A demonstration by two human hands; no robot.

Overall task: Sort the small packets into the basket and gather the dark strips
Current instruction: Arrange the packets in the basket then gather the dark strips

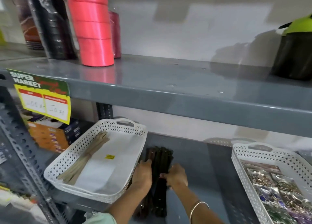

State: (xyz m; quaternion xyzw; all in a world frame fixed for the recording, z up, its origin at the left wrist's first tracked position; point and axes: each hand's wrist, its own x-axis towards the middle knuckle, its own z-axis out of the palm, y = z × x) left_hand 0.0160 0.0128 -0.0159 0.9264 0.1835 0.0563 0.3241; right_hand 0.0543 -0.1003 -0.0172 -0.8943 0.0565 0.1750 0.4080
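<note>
A bundle of dark strips (161,157) lies lengthwise on the grey lower shelf, between two white baskets. My left hand (142,175) presses against the bundle's left side and my right hand (176,175) grips its right side, so both hands clasp it. To the right, a white perforated basket (236,157) holds several shiny small packets (276,188). To the left, another white basket (121,127) holds a bunch of pale strips (86,157) and white paper with a yellow sticker.
A grey upper shelf (185,88) overhangs the work area. It carries pink ribbon rolls (92,37), black stacked items and a dark pot with a green lid (295,51). A price sign (42,95) hangs at left above orange boxes (49,136).
</note>
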